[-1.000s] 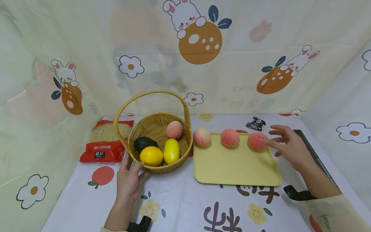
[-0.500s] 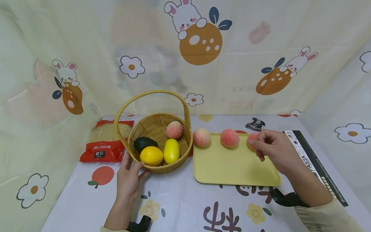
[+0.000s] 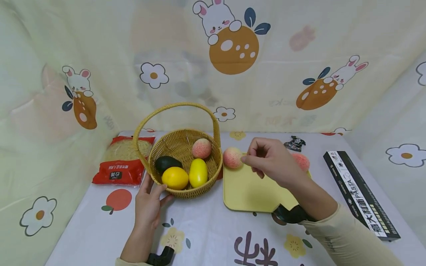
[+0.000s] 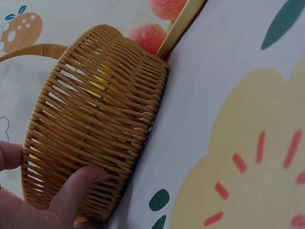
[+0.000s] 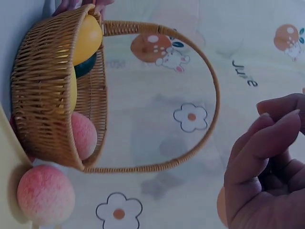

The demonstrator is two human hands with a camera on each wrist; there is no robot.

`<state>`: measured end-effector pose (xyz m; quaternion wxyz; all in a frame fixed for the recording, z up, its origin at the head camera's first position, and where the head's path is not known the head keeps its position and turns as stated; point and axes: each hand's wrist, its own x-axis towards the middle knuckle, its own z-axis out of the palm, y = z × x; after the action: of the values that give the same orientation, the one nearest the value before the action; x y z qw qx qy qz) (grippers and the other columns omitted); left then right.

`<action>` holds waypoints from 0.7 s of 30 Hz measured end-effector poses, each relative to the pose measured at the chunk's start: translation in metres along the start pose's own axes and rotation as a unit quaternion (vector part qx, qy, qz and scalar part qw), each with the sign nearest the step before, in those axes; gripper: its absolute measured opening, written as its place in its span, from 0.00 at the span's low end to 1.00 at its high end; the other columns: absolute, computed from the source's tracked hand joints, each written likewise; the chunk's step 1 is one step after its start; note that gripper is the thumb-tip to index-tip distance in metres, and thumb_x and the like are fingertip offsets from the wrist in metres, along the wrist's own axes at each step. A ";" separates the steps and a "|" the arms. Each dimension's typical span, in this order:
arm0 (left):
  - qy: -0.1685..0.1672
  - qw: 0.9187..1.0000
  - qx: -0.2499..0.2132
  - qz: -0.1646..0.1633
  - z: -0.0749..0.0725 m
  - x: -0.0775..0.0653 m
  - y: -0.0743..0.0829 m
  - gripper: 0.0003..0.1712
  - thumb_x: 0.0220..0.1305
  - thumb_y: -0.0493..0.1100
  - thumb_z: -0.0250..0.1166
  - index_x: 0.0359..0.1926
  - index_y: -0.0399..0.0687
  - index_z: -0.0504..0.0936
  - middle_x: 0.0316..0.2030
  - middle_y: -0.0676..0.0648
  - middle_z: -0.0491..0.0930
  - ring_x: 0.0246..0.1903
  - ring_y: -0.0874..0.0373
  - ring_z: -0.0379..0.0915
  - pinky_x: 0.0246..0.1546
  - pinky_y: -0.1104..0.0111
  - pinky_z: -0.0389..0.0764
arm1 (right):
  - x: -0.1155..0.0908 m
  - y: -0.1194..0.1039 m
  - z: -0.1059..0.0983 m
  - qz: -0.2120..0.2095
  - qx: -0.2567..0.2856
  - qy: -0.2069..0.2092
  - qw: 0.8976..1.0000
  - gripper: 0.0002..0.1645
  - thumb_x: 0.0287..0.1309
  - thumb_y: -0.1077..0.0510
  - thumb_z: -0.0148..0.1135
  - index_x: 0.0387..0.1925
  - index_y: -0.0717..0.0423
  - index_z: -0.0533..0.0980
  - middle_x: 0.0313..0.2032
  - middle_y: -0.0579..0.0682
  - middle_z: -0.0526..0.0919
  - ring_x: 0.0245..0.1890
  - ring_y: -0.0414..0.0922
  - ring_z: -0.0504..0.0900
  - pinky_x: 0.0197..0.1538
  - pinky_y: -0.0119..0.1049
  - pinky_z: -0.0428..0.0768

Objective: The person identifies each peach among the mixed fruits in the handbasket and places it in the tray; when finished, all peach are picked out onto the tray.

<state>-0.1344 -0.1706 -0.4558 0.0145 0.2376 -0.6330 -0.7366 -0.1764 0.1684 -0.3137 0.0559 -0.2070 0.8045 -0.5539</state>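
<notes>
My left hand [image 3: 149, 203] grips the wicker basket [image 3: 209, 186] at its front left, thumb against the woven side [image 4: 95, 109]. Inside lie a dark green avocado-shaped fruit [image 3: 167, 164], a yellow lemon [image 3: 175, 178], a longer yellow fruit [image 3: 198, 173] and a pink peach [image 3: 201, 148]. Over the yellow tray [image 3: 246, 195] hovers my right hand [image 3: 274, 162], fingers loosely curled, holding nothing that shows. Its thumb tip overlaps a pale peach [image 3: 232, 157] in the head view; the right wrist view shows that peach [image 5: 46, 194] apart from the hand. Another peach [image 3: 301, 162] shows behind the wrist.
A red packet of noodles [image 3: 121, 162] lies left of the basket. At the right is a long black and white pasta box [image 3: 361, 194], and a small black wrapper [image 3: 295, 143] lies behind the tray. A patterned curtain [image 3: 179, 92] hangs at the back.
My right hand has moved left from the rightmost peach across the tray, its fingers curling more. It now covers the middle peach and uncovers the pasta box. The left hand keeps its hold.
</notes>
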 end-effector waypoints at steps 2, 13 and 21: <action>0.000 1.000 -0.002 0.001 0.000 0.000 0.000 0.48 0.71 0.43 0.64 0.80 0.88 0.54 0.84 0.60 0.52 0.71 0.48 0.70 0.53 0.59 0.89 | 0.010 -0.004 0.008 0.015 -0.010 -0.015 1.000 0.13 0.65 0.61 0.70 0.31 0.60 0.73 0.25 0.53 0.77 0.21 0.48 0.76 0.22 0.41 0.82; 0.001 1.000 0.002 0.002 0.000 0.000 0.000 0.49 0.70 0.42 0.64 0.81 0.86 0.53 0.84 0.59 0.53 0.71 0.48 0.70 0.54 0.57 0.89 | 0.081 -0.011 0.046 0.069 -0.113 -0.102 0.986 0.35 0.57 0.48 0.78 0.63 0.49 0.74 0.60 0.56 0.82 0.56 0.55 0.85 0.45 0.42 0.91; -0.007 1.000 -0.007 0.008 -0.001 0.001 -0.002 0.49 0.71 0.41 0.64 0.82 0.85 0.53 0.84 0.59 0.53 0.69 0.48 0.71 0.53 0.58 0.89 | 0.121 0.002 0.070 0.093 -0.159 -0.125 0.975 0.46 0.54 0.43 0.78 0.73 0.41 0.69 0.74 0.54 0.71 0.70 0.57 0.74 0.62 0.51 0.84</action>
<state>-0.1342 -0.1713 -0.4582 0.0178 0.2267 -0.6299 -0.7427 -0.2648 0.0609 -0.3256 0.1741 -0.2050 0.8847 -0.3807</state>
